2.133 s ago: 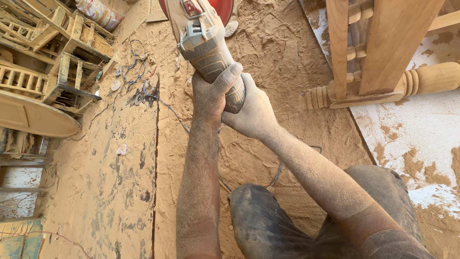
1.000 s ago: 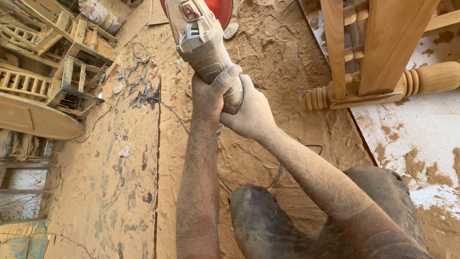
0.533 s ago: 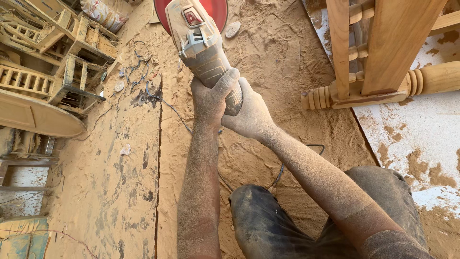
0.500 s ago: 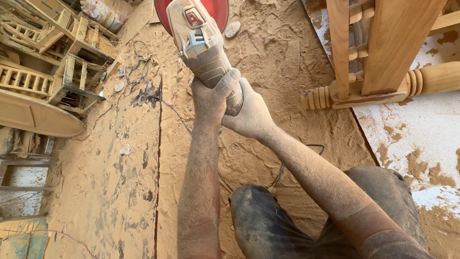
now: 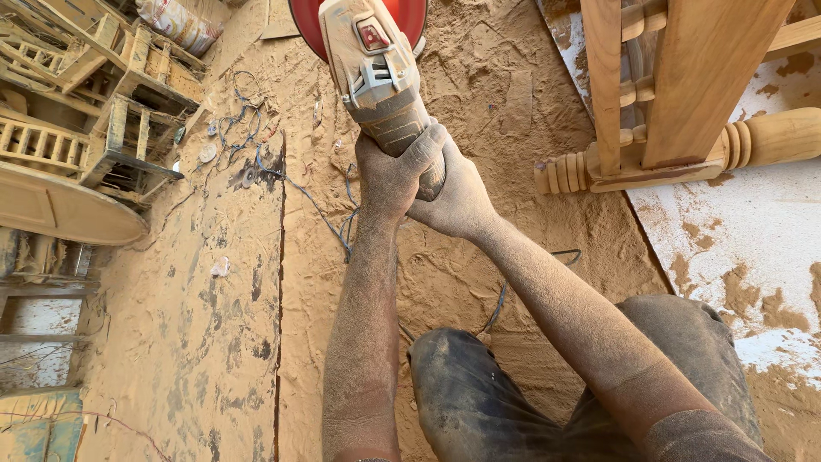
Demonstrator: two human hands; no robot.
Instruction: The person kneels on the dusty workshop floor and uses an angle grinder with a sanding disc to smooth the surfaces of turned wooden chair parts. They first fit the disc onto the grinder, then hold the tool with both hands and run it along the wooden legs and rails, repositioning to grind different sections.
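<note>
Left hand (image 5: 389,171) and right hand (image 5: 457,201) clamped around dusty angle grinder (image 5: 376,77); trailing cable (image 5: 329,218) in sawdust risks snagging, jerking the tool.

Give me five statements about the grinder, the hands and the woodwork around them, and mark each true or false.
1. Both hands grip the grinder. True: the left hand and the right hand wrap its rear handle together.
2. The disc at the grinder's head is blue. False: it is red.
3. A turned wooden leg lies to the right of the hands. True.
4. The floor is clean tile. False: it is covered in sawdust.
5. The grinder rests on the floor, let go. False: both hands hold it up.
</note>
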